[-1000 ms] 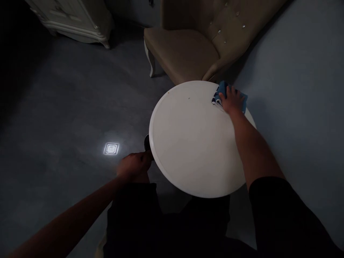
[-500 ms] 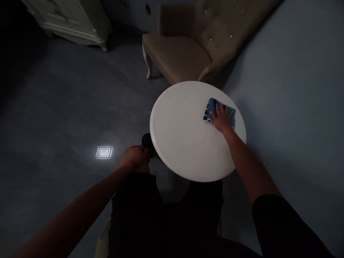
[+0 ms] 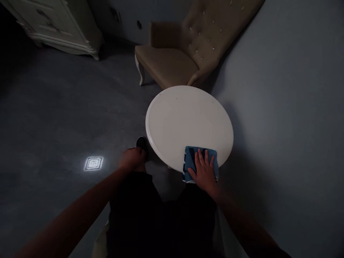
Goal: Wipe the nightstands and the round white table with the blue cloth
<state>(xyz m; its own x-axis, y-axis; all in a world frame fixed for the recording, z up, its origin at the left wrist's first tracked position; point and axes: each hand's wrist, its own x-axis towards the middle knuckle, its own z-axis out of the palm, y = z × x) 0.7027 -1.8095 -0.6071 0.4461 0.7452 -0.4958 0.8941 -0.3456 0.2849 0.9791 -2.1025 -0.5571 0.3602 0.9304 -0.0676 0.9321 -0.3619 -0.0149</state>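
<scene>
My right hand (image 3: 204, 173) lies flat with fingers spread on a folded blue cloth (image 3: 190, 154) with dark patches and a dark-and-white edge. The cloth is at the near edge of a round white table (image 3: 185, 122), partly hanging past the rim. My left hand (image 3: 131, 157) rests on my left knee, left of the table. Its fingers look curled in, with nothing visible in them, though the dim light hides detail. A few tiny specks dot the far part of the tabletop.
A tan tufted armchair (image 3: 169, 64) stands just beyond the table. A pale cabinet (image 3: 61, 32) is at the upper left. The grey wall (image 3: 290, 107) runs close along the right. A bright square light pattern (image 3: 94, 163) shows on the dark floor.
My right hand and the cloth have moved from the table's far right toward me, to its near edge. The view has shifted slightly; my left hand stays at the knee.
</scene>
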